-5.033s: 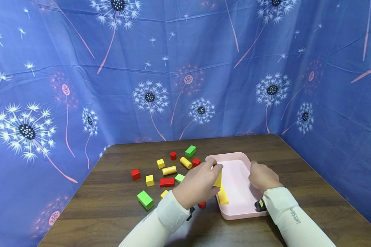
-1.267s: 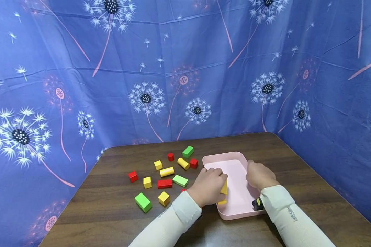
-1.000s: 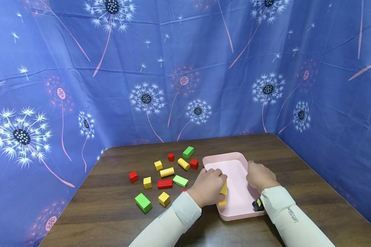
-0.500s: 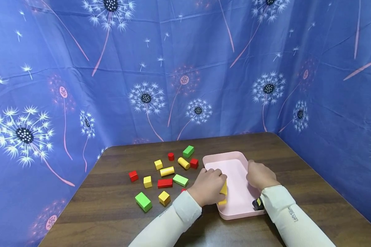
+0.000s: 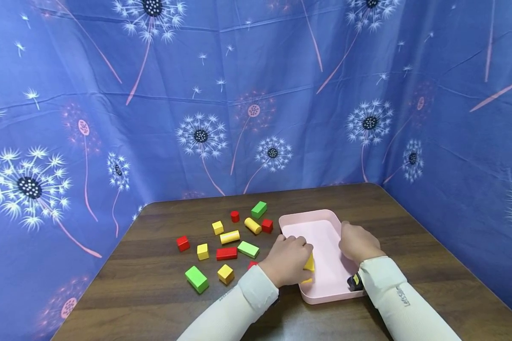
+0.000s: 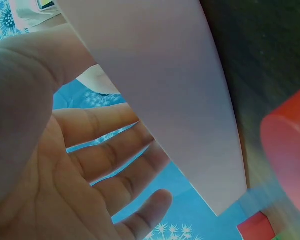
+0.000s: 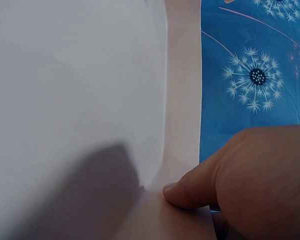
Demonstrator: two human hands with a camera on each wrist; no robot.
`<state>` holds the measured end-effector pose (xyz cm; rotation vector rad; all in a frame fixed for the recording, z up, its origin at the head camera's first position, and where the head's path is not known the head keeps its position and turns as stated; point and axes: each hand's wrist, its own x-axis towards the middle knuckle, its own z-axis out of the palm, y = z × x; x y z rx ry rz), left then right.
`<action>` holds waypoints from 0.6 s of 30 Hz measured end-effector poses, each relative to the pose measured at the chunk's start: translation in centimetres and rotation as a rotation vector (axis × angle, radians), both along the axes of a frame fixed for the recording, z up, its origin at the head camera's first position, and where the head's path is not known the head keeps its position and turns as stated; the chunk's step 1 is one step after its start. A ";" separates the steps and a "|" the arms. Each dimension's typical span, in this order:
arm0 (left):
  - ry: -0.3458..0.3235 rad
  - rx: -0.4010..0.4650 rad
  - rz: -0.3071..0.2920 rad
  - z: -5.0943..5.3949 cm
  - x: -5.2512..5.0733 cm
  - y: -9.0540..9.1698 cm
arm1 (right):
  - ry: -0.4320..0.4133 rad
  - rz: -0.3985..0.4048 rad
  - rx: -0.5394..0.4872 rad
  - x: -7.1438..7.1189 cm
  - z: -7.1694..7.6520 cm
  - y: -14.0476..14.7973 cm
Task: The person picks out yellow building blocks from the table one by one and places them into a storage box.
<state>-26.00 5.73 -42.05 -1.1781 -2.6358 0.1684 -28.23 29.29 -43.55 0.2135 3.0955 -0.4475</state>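
A pink tray (image 5: 324,241) stands on the right of the table. My left hand (image 5: 287,259) reaches over its left wall, thumb and fingers about a yellow block (image 5: 309,263) just inside. Another yellow block (image 5: 307,281) shows partly below it, in the tray. In the left wrist view the tray wall (image 6: 165,90) hides the fingertips of the left hand (image 6: 90,165). My right hand (image 5: 360,242) grips the right rim, its thumb pressed on the inner side in the right wrist view, where the hand (image 7: 260,180) is close up.
Left of the tray lie loose blocks: green blocks (image 5: 196,279), red blocks (image 5: 226,254), yellow cubes (image 5: 225,273) and yellow cylinders (image 5: 230,237). A red cylinder (image 6: 290,145) lies close to the tray's left wall. A blue dandelion-print cloth (image 5: 256,94) hangs behind the table.
Since five seconds ago my left hand has carried the yellow block lower, inside the tray's left wall. Over the last second it barely moves. My right hand keeps its grip on the rim.
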 end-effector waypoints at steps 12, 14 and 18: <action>0.003 -0.003 -0.011 -0.4 -0.1 -0.2 | -0.005 -0.002 0.000 -0.1 -0.2 -0.1; -0.003 -0.006 -0.008 -0.4 -0.1 -0.2 | -0.008 -0.003 0.001 -0.1 -0.3 -0.2; 0.005 -0.014 -0.007 -0.5 -0.2 -0.3 | -0.014 -0.002 0.004 -0.2 -0.3 -0.3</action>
